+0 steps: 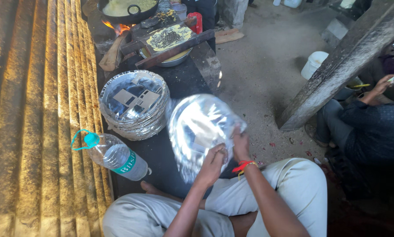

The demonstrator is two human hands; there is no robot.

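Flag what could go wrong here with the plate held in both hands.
The silver plate is blurred in the left hand and right hand, so the grip may slip. It could knock the plate stack or water bottle. Open fire under the pan burns close by.

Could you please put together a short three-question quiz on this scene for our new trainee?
1. True or false: both hands grip the same silver foil plate.
2. What lies on its side just left of the person's knee?
A. a clear plastic bottle
B. a metal ladle
C. a folded cloth
3. Which wrist wears the red and yellow thread band?

Key
1. True: the left hand and the right hand both pinch its lower rim.
2. A: the clear plastic bottle with a teal cap lies near the stack of foil plates.
3. The right wrist.
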